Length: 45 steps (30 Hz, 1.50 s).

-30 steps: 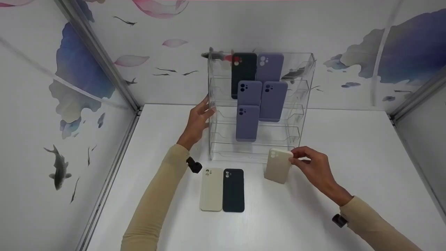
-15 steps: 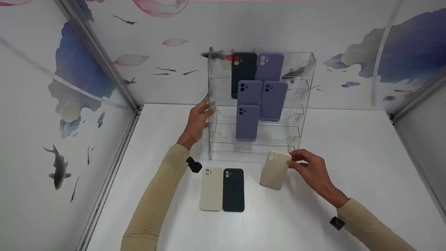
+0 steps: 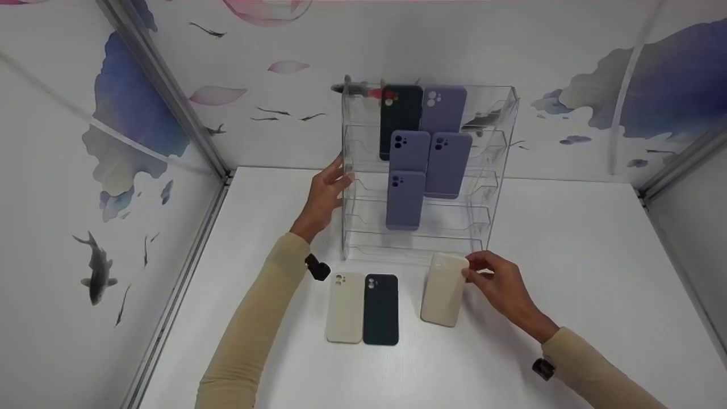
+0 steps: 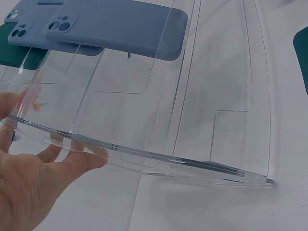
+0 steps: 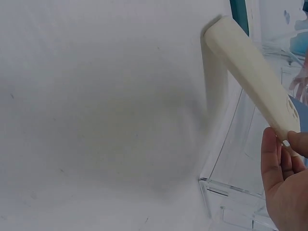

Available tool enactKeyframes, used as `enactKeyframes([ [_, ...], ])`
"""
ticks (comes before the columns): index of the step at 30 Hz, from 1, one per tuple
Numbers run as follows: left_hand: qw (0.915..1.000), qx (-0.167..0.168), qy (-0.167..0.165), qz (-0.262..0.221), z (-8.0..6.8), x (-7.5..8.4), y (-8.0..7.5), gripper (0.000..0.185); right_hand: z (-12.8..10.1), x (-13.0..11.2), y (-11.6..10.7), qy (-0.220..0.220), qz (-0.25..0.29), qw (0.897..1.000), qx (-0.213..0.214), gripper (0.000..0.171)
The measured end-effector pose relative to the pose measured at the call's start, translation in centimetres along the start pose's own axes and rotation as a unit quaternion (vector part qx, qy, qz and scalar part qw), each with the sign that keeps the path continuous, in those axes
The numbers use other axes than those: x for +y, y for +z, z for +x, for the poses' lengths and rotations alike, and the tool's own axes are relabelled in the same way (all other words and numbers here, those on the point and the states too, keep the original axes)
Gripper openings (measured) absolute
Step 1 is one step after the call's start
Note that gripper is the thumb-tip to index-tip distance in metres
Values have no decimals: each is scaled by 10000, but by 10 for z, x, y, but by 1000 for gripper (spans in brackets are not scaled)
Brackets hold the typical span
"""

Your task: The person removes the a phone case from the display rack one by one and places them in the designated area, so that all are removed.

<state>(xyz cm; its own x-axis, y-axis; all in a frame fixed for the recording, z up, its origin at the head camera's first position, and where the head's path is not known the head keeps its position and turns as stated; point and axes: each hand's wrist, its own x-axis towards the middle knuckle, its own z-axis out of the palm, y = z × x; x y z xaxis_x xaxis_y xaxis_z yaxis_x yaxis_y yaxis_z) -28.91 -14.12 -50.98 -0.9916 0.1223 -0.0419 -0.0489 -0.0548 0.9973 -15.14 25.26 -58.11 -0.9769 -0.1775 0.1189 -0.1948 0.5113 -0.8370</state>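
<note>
My right hand [image 3: 502, 284] pinches the upper right corner of a cream phone case [image 3: 445, 292], which leans with its lower end at the tabletop. In the right wrist view, the case [image 5: 250, 72] slants above its shadow, the thumb over its camera end. My left hand [image 3: 321, 199] grips the left side of a clear tiered rack [image 3: 448, 218]; the left wrist view has fingers [image 4: 77, 166] showing through the acrylic. Several purple phone cases [image 3: 404, 201] and a dark green one [image 3: 400, 113] stand on the tiers.
Another cream case [image 3: 345, 307] and a dark green case [image 3: 381, 309] lie side by side on the white table [image 3: 272, 363] in front of the rack. A patterned wall [image 3: 284, 130] rises behind it.
My right hand has brought the cream case toward me and slightly left, away from the rack's front, tipping it flatter. The left hand has stayed on the rack.
</note>
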Motion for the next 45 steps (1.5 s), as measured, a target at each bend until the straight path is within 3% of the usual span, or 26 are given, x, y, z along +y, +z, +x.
enactKeyframes([
  [30, 9999, -87, 120, -35, 1, -2, -1, 70, 4, 7, 43, 214, -310, 9980, -509, 22],
  [39, 9997, -41, 120, 184, -1, -2, 0, 71, 7, 6, 59, 252, -257, 9971, -665, 19],
  [45, 9999, -44, 81, 85, 0, -1, 0, 71, 11, 5, 66, 361, -208, 9963, -747, 19],
])
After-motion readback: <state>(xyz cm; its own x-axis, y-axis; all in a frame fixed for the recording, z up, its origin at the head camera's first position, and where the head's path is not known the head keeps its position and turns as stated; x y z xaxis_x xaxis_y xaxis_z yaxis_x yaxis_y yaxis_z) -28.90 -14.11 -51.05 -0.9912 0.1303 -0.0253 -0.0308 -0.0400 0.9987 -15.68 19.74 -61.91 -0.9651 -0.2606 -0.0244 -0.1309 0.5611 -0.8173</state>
